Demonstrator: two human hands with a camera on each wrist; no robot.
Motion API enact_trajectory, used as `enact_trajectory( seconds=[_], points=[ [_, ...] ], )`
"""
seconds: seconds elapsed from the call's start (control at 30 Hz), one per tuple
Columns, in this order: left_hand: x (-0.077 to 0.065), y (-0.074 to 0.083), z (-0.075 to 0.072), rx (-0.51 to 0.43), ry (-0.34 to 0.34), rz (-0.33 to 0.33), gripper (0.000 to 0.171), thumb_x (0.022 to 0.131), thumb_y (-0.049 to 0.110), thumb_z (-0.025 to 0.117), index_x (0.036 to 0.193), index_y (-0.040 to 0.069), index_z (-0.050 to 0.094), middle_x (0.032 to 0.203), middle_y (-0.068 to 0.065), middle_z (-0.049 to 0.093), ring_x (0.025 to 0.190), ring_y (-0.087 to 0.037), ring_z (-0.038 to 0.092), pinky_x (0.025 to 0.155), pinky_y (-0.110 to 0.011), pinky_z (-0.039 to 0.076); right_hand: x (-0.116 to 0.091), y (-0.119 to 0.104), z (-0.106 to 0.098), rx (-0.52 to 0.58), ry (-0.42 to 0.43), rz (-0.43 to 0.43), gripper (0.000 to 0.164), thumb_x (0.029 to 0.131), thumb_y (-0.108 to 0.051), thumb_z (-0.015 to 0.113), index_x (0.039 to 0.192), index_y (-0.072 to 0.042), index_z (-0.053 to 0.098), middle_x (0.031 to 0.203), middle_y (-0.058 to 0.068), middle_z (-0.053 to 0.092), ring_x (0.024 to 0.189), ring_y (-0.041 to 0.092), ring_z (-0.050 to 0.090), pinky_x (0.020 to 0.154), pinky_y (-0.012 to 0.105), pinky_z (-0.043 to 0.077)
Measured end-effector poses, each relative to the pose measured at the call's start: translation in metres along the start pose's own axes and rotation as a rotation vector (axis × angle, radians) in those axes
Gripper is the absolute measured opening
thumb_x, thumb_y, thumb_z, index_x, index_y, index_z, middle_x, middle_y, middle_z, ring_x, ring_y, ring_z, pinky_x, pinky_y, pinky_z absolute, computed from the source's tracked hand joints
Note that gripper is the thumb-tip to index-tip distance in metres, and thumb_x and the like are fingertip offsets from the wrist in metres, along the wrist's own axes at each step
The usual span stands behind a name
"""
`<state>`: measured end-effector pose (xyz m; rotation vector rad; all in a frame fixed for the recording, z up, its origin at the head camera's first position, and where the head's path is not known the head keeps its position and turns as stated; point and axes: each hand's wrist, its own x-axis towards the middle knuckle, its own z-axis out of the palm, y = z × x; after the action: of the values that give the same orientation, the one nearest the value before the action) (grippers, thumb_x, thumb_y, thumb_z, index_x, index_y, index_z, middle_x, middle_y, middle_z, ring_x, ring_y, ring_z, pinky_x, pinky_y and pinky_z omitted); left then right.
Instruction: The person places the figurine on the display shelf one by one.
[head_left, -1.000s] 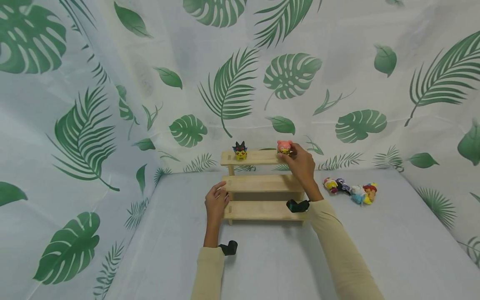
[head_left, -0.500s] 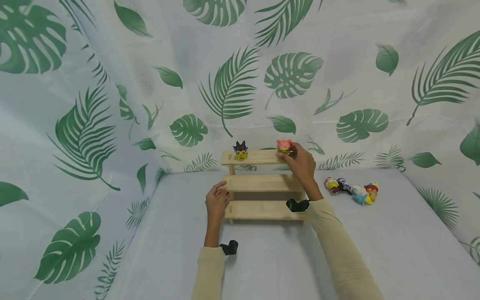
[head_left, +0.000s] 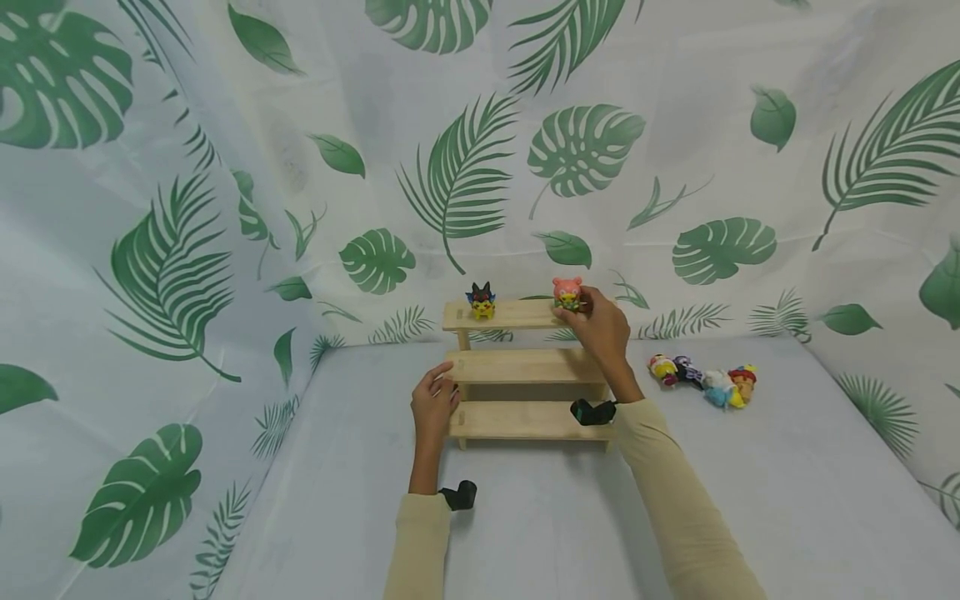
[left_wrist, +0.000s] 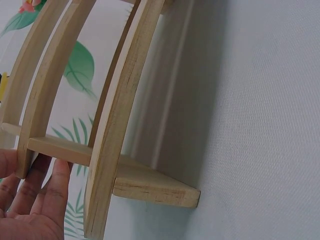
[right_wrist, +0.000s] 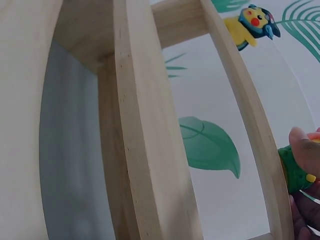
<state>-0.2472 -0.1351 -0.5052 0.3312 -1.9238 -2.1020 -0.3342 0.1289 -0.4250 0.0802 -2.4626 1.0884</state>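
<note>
Head: right hand [head_left: 604, 329], nearer, pinches pink-headed figurine [head_left: 567, 289], ten o'clock from knuckles, upright at top tier [head_left: 517, 314] of wooden shelf [head_left: 517, 367]. Left hand [head_left: 432, 410]: figurine's eight o'clock. Left wrist: thumb, fingers clamped on middle board [left_wrist: 52, 85]. Right wrist: figurine, four o'clock, between thumb and fingers.

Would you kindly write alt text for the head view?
The right hand holds a pink-headed toy at the top of a wooden shelf, where another toy stands further left. The left hand is at the shelf's left end; more toys lie on the right.
</note>
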Motion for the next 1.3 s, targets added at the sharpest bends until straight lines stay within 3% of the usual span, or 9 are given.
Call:
enact_trajectory(
  seconds=[0.23, 0.57, 0.73, 0.97, 1.2, 1.3],
  points=[
    [0.002, 0.000, -0.001, 0.020, -0.010, -0.002, 0.030, 0.099, 0.013, 0.056, 0.126, 0.003, 0.064, 0.107, -0.026, 0.067, 0.101, -0.033, 0.067, 0.080, -0.041, 0.061, 0.002, -0.001, 0.004, -0.034, 0.022, 0.002, 0.056, 0.083, -0.033, 0.078, 0.127, -0.002, 0.061, 0.108, 0.020, 0.071, 0.096, 0.036, 0.066, 0.077, 0.051, 0.051],
    [0.001, 0.003, -0.001, 0.049, 0.022, 0.014, 0.024, 0.098, 0.012, 0.057, 0.118, 0.010, 0.069, 0.100, -0.018, 0.072, 0.087, -0.019, 0.069, 0.065, -0.023, 0.059, 0.000, -0.002, 0.007, -0.007, 0.051, -0.008, 0.055, 0.083, -0.032, 0.079, 0.127, -0.003, 0.062, 0.104, 0.020, 0.072, 0.093, 0.036, 0.067, 0.077, 0.052, 0.053],
    [0.001, 0.003, 0.000, 0.042, 0.014, 0.020, 0.025, 0.098, 0.012, 0.057, 0.120, 0.008, 0.068, 0.101, -0.021, 0.071, 0.090, -0.025, 0.069, 0.064, -0.021, 0.057, -0.001, -0.001, 0.007, -0.001, 0.067, -0.017, 0.055, 0.082, -0.032, 0.079, 0.126, -0.003, 0.063, 0.104, 0.020, 0.072, 0.092, 0.036, 0.067, 0.076, 0.052, 0.053],
    [0.000, 0.004, -0.001, 0.043, -0.012, -0.003, 0.028, 0.099, 0.012, 0.057, 0.124, 0.004, 0.065, 0.106, -0.024, 0.070, 0.098, -0.033, 0.068, 0.074, -0.036, 0.061, -0.004, -0.002, 0.006, -0.009, 0.061, -0.025, 0.054, 0.083, -0.032, 0.079, 0.125, -0.002, 0.063, 0.104, 0.020, 0.072, 0.094, 0.036, 0.066, 0.088, 0.055, 0.046],
    [-0.020, 0.036, -0.001, 0.063, -0.043, 0.004, 0.030, 0.098, 0.005, 0.053, 0.126, -0.003, 0.062, 0.107, -0.029, 0.068, 0.104, -0.041, 0.065, 0.085, -0.051, 0.058, -0.005, -0.002, 0.007, -0.013, 0.074, -0.029, 0.054, 0.083, -0.031, 0.078, 0.125, -0.001, 0.062, 0.105, 0.020, 0.072, 0.096, 0.036, 0.065, 0.089, 0.056, 0.042],
    [-0.020, 0.037, -0.001, 0.070, -0.041, 0.002, 0.030, 0.098, 0.005, 0.053, 0.126, -0.002, 0.062, 0.107, -0.029, 0.068, 0.104, -0.041, 0.066, 0.085, -0.052, 0.058, -0.004, -0.002, 0.009, -0.009, 0.083, -0.033, 0.054, 0.083, -0.030, 0.079, 0.125, -0.002, 0.063, 0.105, 0.020, 0.072, 0.096, 0.036, 0.065, 0.087, 0.056, 0.042]
  ],
)
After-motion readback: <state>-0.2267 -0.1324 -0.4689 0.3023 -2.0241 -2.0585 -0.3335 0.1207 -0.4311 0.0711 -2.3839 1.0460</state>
